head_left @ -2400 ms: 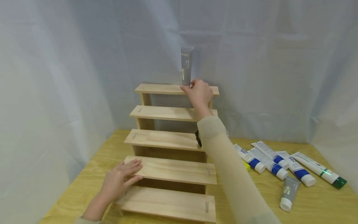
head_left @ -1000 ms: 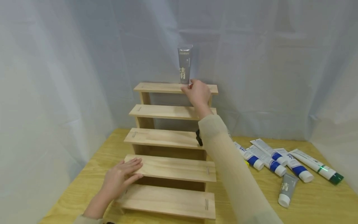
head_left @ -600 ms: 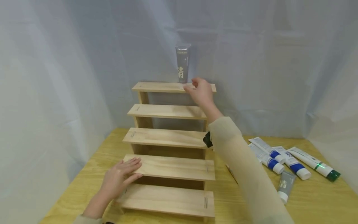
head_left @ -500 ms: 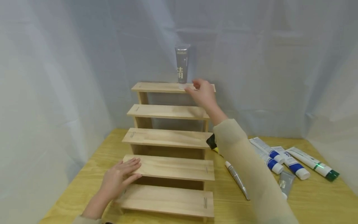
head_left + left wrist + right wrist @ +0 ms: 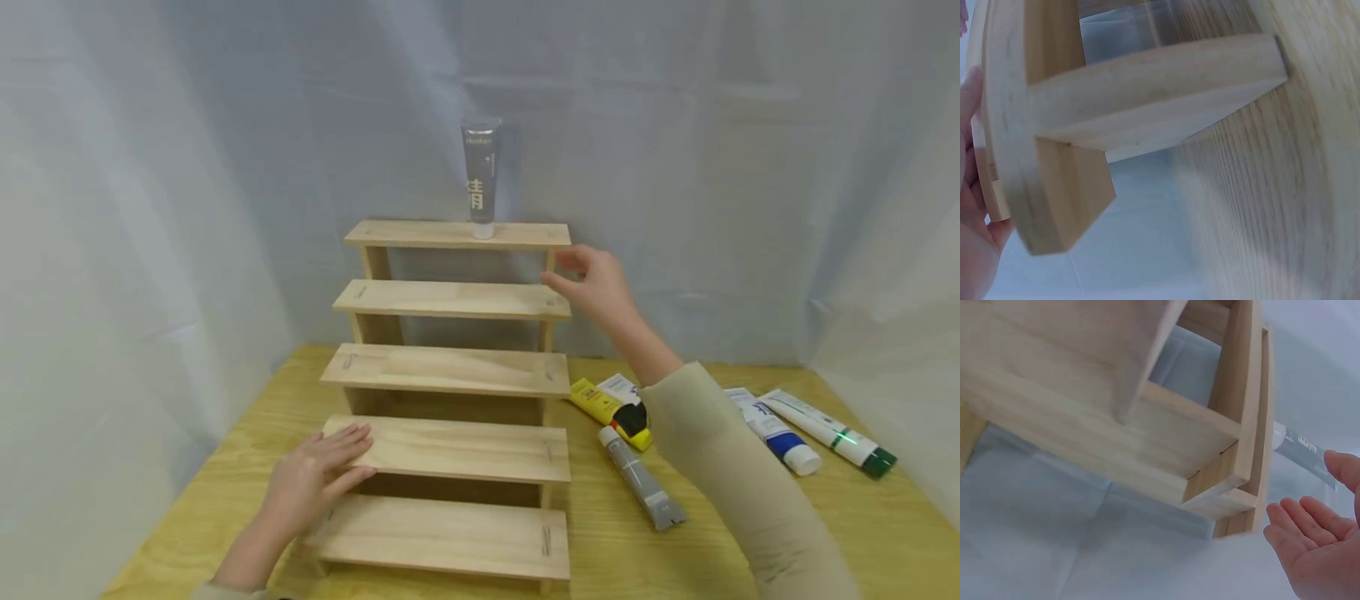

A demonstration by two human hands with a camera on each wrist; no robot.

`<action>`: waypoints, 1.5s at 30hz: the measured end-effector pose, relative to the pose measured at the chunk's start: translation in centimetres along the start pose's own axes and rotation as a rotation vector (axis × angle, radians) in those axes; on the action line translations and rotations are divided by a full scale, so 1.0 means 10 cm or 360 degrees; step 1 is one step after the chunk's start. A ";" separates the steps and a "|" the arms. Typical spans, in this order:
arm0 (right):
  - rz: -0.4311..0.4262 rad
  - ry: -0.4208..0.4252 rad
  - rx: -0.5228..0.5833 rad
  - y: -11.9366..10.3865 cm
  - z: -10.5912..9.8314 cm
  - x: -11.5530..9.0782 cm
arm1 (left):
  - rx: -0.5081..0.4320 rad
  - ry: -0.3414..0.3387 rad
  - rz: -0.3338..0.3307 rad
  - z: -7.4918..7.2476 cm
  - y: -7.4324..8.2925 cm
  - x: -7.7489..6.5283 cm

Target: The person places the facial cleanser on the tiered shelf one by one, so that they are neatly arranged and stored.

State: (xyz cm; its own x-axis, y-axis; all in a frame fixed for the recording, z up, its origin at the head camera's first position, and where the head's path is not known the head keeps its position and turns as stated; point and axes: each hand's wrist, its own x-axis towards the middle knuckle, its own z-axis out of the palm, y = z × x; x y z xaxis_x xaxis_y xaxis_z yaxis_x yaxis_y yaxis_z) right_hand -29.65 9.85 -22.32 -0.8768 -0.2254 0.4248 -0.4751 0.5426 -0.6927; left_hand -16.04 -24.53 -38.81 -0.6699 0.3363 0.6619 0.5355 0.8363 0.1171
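A grey tube with a white cap (image 5: 481, 171) stands upright, cap down, on the top step of a wooden stepped rack (image 5: 450, 454). My left hand (image 5: 311, 475) rests on the left end of the rack's second step from the bottom, its fingers lying on the wood. To the right of the upper steps, my right hand (image 5: 596, 283) is in the air with nothing in it, apart from the tube. In the right wrist view the tube (image 5: 1302, 450) shows beyond the rack, near the loosely bent fingers of that hand.
On the table (image 5: 600, 550) right of the rack lie a yellow tube with a black part (image 5: 611, 412), another grey tube (image 5: 641, 479), a white and blue tube (image 5: 776, 433) and a white and green tube (image 5: 832, 429). My right sleeve covers some of the others. Pale sheeting hangs behind.
My right hand has let go of the grey tube on the top step and moved right and down. The tube stays standing. My left hand keeps its place on the rack.
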 end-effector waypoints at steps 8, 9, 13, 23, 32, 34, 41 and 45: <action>0.0027 -0.0062 -0.0068 0.26 -0.05 -0.31 | 0.0002 0.0005 0.0010 -0.02 0.00 0.00; 0.0032 -0.0071 -0.0083 0.30 -0.05 -0.35 | 0.0002 0.0002 0.0007 -0.02 0.00 0.00; 0.0057 -0.0112 -0.0122 0.46 -0.05 -0.53 | 0.0001 -0.0003 -0.0014 -0.02 -0.02 -0.02; 0.0052 -0.0147 -0.0262 0.83 -0.07 -0.96 | 0.0012 -0.0004 -0.0003 -0.06 -0.04 -0.02; 0.0107 -0.0200 -0.0387 1.13 -0.06 -1.25 | 0.0026 -0.0003 0.0008 -0.08 -0.05 -0.02; 0.0135 -0.0217 -0.0407 1.16 -0.05 -1.31 | 0.0033 -0.0003 0.0004 -0.09 -0.04 -0.03; 0.0135 -0.0259 -0.0448 1.30 -0.05 -1.47 | 0.0020 0.0009 0.0007 -0.09 -0.01 -0.04; 0.0180 -0.0277 -0.0463 1.37 -0.04 -1.54 | 0.0003 0.0004 0.0006 -0.08 0.00 -0.03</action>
State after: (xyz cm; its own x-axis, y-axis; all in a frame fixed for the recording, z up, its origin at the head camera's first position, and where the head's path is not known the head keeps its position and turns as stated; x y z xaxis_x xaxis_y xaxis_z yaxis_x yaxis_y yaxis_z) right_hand -22.66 21.09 -38.10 -0.9340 -0.2718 0.2319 -0.3554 0.7739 -0.5242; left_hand -15.38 -24.97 -38.43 -0.6665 0.3384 0.6643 0.5373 0.8358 0.1133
